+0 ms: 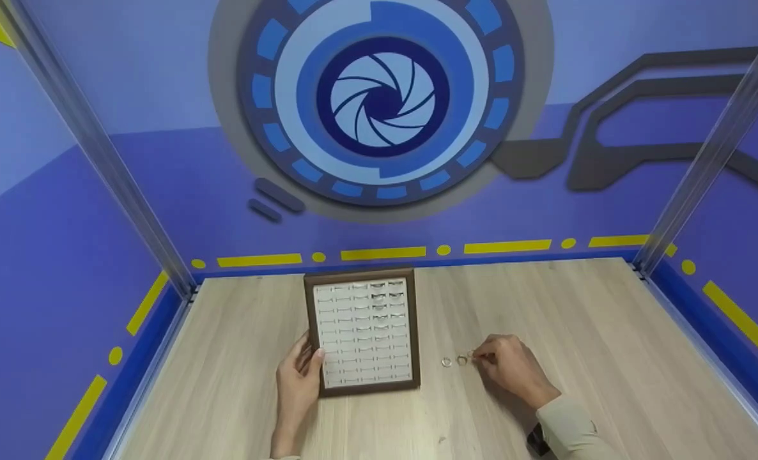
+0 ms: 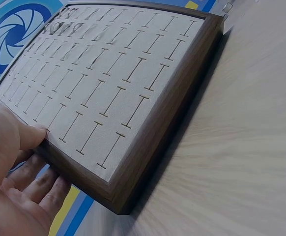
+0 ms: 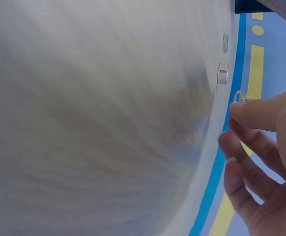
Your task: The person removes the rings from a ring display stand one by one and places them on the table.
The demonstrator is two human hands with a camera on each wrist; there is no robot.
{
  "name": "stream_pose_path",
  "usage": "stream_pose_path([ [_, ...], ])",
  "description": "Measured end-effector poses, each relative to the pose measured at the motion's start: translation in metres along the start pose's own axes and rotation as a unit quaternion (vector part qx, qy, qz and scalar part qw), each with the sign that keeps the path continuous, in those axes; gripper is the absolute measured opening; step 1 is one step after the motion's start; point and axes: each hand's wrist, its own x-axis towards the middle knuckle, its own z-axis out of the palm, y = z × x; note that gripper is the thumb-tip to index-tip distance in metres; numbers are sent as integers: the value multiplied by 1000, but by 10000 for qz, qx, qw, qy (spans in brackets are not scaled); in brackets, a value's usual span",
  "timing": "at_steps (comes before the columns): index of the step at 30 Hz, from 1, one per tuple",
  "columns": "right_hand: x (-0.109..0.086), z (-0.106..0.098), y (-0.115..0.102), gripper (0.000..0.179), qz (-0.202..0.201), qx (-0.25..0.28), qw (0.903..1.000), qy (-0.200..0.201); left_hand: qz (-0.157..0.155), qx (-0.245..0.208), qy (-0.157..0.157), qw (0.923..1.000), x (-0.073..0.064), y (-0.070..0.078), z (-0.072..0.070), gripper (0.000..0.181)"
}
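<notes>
- A thin, pale gold ring (image 3: 241,96) is pinched between the thumb and forefinger tips of the person's right hand (image 1: 510,367); its other fingers curve loosely, slightly apart.
- Just beside that hand, toward nine o'clock, a gold-toned band (image 1: 461,360) and then a silvery band (image 1: 446,362) rest on the table, both small round hoops.
- Farther toward nine o'clock is the ring tray (image 1: 415,338), a square-cornered, dark brown, wood-grained frame around an off-white, fabric-like insert (image 1: 356,370) cut with rows of I-shaped slits.
- Shiny seated rings (image 1: 379,307) cluster toward the insert's one o'clock.
- At the tray's eight o'clock, the left hand (image 1: 299,377) grips the rim, thumb on the front, fingers curled behind.
- The tray looks tipped toward the person; how high its far edge stands, I cannot tell.
- Pale wood-grained tabletop (image 1: 609,358) spreads widely from the right hand toward two and three o'clock.
- The smooth blue-violet wall (image 1: 513,220) rises at twelve o'clock, beyond the table's straight far edge.
</notes>
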Motion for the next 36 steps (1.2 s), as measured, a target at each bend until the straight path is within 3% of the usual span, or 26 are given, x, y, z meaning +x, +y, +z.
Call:
stream_pose_path([
  [11, -1, 3, 1, 18, 369, -97, 9988, -309, -51, 70, -46, 10000, 2, 1, 0, 52],
  [23, 4, -2, 9, 22, -158, 194, 9971, -720, -51, 39, 4, 10000, 1, 0, 0, 52],
  [30, 1, -7, 15, 21, -507, 401, 9954, -712, -64, 84, -6, 9999, 1, -1, 0, 52],
  [36, 3, -8, 15, 20, -427, 448, 9951, -772, -108, 156, 0, 9998, 2, -3, 0, 52],
])
